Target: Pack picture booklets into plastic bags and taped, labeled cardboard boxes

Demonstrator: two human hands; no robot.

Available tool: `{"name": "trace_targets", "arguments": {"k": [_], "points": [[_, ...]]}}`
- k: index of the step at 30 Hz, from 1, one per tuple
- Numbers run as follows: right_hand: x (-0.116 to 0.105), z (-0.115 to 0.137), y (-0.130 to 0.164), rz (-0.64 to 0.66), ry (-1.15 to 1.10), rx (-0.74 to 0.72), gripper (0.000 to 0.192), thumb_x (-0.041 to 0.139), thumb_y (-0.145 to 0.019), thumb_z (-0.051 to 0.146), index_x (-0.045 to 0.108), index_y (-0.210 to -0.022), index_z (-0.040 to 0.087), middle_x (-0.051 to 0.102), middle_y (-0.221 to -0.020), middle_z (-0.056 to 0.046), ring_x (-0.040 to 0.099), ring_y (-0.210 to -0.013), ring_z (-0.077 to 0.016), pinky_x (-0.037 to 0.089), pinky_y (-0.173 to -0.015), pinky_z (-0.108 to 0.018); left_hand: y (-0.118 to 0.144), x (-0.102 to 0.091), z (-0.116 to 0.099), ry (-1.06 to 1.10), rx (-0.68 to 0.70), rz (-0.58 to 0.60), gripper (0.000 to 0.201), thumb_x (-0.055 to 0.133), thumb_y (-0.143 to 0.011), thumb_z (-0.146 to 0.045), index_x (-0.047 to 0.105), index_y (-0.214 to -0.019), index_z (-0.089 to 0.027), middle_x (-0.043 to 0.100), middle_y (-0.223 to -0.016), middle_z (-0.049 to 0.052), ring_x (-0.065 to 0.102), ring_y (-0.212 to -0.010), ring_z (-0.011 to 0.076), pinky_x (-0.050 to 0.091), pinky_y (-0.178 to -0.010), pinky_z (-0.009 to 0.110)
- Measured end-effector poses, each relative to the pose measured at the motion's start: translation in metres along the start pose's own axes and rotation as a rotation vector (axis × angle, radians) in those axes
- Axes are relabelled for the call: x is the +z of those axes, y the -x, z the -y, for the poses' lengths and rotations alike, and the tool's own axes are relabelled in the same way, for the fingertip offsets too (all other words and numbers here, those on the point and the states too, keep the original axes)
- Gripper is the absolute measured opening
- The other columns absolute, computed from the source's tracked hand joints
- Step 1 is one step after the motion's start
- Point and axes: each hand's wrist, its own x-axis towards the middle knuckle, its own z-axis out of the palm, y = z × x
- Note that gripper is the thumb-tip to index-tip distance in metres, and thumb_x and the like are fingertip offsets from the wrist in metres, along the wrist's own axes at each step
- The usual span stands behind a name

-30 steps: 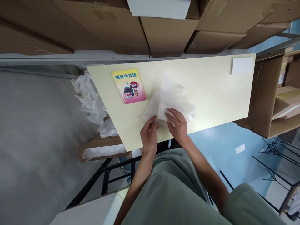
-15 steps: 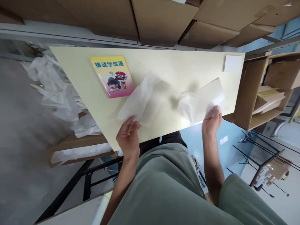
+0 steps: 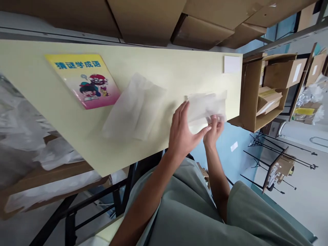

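My right hand [image 3: 214,132] pinches the lower edge of a translucent white plastic bag [image 3: 203,105], raised over the right part of the cream table [image 3: 176,70]. At that bag's left end is my left hand [image 3: 181,131], fingers stretched and thumb spread toward my right hand. Its fingertips meet the bag's edge. A second translucent white bag [image 3: 135,109] lies flat and creased on the table, left of my hands. Touching or just overlapping its upper left side is a yellow and pink booklet [image 3: 84,80] with cartoon figures and blue characters.
A small white block or stack of cards [image 3: 232,64] sits at the table's far right corner. Beyond that end stands an open carton [image 3: 249,95] with boxes inside. Cardboard boxes [image 3: 148,20] line the back. Crumpled white plastic [image 3: 20,119] fills the left side below the table.
My left hand has let go of the left bag, now flat on the table, and moved right to the other bag. That bag is now straighter. The view has shifted right.
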Motion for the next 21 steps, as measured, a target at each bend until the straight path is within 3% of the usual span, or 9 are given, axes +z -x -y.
{"name": "trace_targets", "arguments": {"k": [3, 5, 7, 9, 12, 15, 18, 21], "points": [[-0.005, 0.015, 0.014, 0.113, 0.089, -0.15, 0.033, 0.068, -0.103, 0.056, 0.065, -0.108, 0.024, 0.074, -0.106, -0.006, 0.075, -0.1, -0.0208, 0.065, -0.097, -0.042, -0.02, 0.024, -0.001, 0.084, -0.035, -0.013, 0.059, 0.083, -0.095, -0.046, 0.063, -0.147, -0.024, 0.072, -0.145, 0.014, 0.07, -0.134, 0.031, 0.059, -0.113, 0.046], [-0.008, 0.02, 0.018, 0.153, 0.099, -0.186, 0.036, 0.066, -0.104, 0.059, 0.064, -0.112, 0.024, 0.074, -0.106, -0.006, 0.075, -0.1, -0.0213, 0.065, -0.095, -0.042, -0.022, 0.031, 0.0, 0.163, -0.09, -0.06, 0.036, 0.077, -0.1, -0.044, 0.072, -0.129, -0.023, 0.08, -0.127, 0.01, 0.077, -0.117, 0.026, 0.063, -0.103, 0.039], [-0.012, 0.021, 0.019, 0.185, 0.088, -0.187, 0.036, 0.065, -0.105, 0.059, 0.065, -0.112, 0.024, 0.073, -0.105, -0.006, 0.075, -0.098, -0.0211, 0.065, -0.092, -0.041, -0.018, 0.034, -0.001, 0.264, -0.173, -0.112, 0.027, 0.074, -0.102, -0.048, 0.077, -0.11, -0.022, 0.082, -0.108, 0.007, 0.079, -0.106, 0.0231, 0.064, -0.095, 0.035], [-0.019, 0.02, 0.014, 0.191, 0.078, -0.18, 0.034, 0.067, -0.104, 0.056, 0.067, -0.107, 0.023, 0.072, -0.1, -0.005, 0.074, -0.093, -0.0201, 0.065, -0.088, -0.04, -0.013, 0.036, 0.0, 0.392, -0.307, -0.213, 0.03, 0.074, -0.101, -0.051, 0.077, -0.098, -0.021, 0.082, -0.097, 0.005, 0.08, -0.1, 0.0218, 0.065, -0.091, 0.033], [-0.034, 0.017, -0.005, 0.149, 0.081, -0.137, 0.031, 0.071, -0.102, 0.052, 0.069, -0.095, 0.022, 0.071, -0.092, -0.002, 0.073, -0.085, -0.018, 0.064, -0.082, -0.036, -0.01, 0.037, 0.01, 0.585, -0.494, -0.489, 0.028, 0.081, -0.094, -0.048, 0.077, -0.1, -0.021, 0.082, -0.103, 0.004, 0.08, -0.106, 0.0224, 0.067, -0.096, 0.037], [-0.048, 0.006, -0.037, 0.076, 0.038, -0.04, 0.026, 0.079, -0.096, 0.047, 0.072, -0.092, 0.022, 0.073, -0.092, -0.001, 0.073, -0.084, -0.016, 0.063, -0.081, -0.032, -0.01, 0.034, 0.03, 0.621, -0.541, -0.683, 0.032, 0.087, -0.086, -0.044, 0.075, -0.108, -0.023, 0.081, -0.111, 0.005, 0.077, -0.119, 0.0253, 0.066, -0.106, 0.043], [-0.06, -0.016, -0.074, 0.051, 0.013, 0.089, 0.027, 0.084, -0.089, 0.046, 0.074, -0.094, 0.021, 0.072, -0.088, 0.001, 0.07, -0.08, -0.014, 0.062, -0.075, -0.028, -0.002, 0.031, 0.052, 0.471, -0.57, -0.724, 0.041, 0.088, -0.083, -0.045, 0.073, -0.115, -0.025, 0.078, -0.118, 0.006, 0.076, -0.122, 0.0264, 0.067, -0.106, 0.045], [-0.073, -0.039, -0.107, 0.211, 0.132, 0.215, 0.032, 0.085, -0.084, 0.049, 0.073, -0.088, 0.02, 0.07, -0.079, 0.003, 0.066, -0.074, -0.0136, 0.063, -0.074, -0.029, 0.014, 0.031, 0.065, 0.266, -0.623, -0.686, 0.047, 0.089, -0.08, -0.042, 0.071, -0.118, -0.023, 0.077, -0.12, 0.008, 0.076, -0.117, 0.0263, 0.066, -0.105, 0.047]]}}
